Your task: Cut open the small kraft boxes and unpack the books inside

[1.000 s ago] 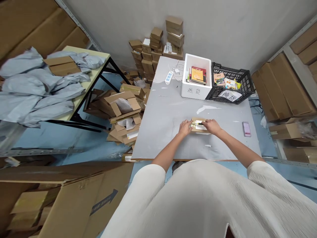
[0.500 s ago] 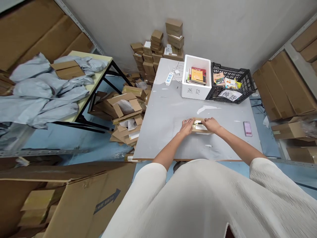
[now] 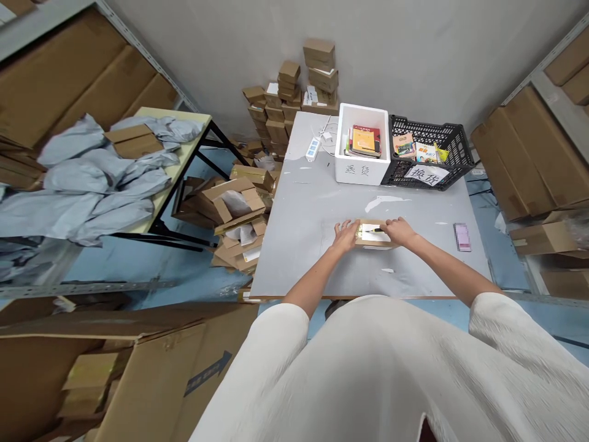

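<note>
A small cardboard box (image 3: pixel 373 241) with a white label and shiny tape lies on the grey table. My left hand (image 3: pixel 345 234) grips its left end, fingers bent over the edge. Over the right end, my right hand (image 3: pixel 398 231) is closed on a slim black utility knife (image 3: pixel 378 230). The knife's thin tip points left above the label; whether it touches the surface I cannot tell.
A white foam box (image 3: pixel 361 172) and a black crate (image 3: pixel 430 159), both holding books, stand at the table's back. A power strip (image 3: pixel 313 149) lies left, a pinkish pixelated item (image 3: pixel 462 237) right. Opened cartons (image 3: pixel 237 202) crowd the floor; grey parcels (image 3: pixel 73 209) cover a side table.
The knife and my right hand have shifted slightly right across the box, uncovering more of the label. My left hand stays at the left end, its fingers a little more spread.
</note>
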A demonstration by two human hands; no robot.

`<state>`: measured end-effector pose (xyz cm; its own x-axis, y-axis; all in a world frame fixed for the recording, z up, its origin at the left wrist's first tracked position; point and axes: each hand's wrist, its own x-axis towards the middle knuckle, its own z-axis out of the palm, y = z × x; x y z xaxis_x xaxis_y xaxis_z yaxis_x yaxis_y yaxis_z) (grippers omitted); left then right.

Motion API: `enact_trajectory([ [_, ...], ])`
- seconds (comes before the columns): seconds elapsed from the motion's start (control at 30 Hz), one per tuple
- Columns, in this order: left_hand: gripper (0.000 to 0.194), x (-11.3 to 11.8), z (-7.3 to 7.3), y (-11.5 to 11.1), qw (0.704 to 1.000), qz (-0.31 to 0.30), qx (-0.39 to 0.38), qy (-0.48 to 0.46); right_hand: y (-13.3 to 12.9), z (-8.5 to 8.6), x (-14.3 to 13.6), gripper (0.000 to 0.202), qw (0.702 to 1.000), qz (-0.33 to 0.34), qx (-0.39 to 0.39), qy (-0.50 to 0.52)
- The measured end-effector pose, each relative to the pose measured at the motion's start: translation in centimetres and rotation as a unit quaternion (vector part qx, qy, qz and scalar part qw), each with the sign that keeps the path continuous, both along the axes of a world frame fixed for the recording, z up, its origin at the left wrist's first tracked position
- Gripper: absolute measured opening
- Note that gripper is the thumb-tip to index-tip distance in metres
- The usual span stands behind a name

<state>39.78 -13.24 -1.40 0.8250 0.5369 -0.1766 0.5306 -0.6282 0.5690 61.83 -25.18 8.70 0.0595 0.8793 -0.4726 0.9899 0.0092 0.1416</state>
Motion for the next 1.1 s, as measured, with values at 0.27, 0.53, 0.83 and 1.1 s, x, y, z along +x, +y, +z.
enact_trajectory([
  [0.27,0.075,0.7,0.2,-0.2,0.999,-0.008,0.030,0.039,-2.9,0.2,3.5,0.042,1.000,-0.026,-0.004,-0.001],
  [0.53,0.083,1.3,0.3,-1.1,0.995,-0.011,0.068,0.077,-6.2,0.2,7.4,0.041,0.998,-0.062,0.008,0.009],
  [0.83,0.079,2.4,1.1,-2.1,0.991,0.006,0.089,0.096,-9.1,0.9,10.1,0.040,0.997,-0.065,0.022,0.020],
  [1.1,0.051,7.3,1.5,-5.5,0.992,-0.071,0.081,0.073,-10.4,-0.7,10.7,0.040,0.993,-0.094,0.038,0.064],
])
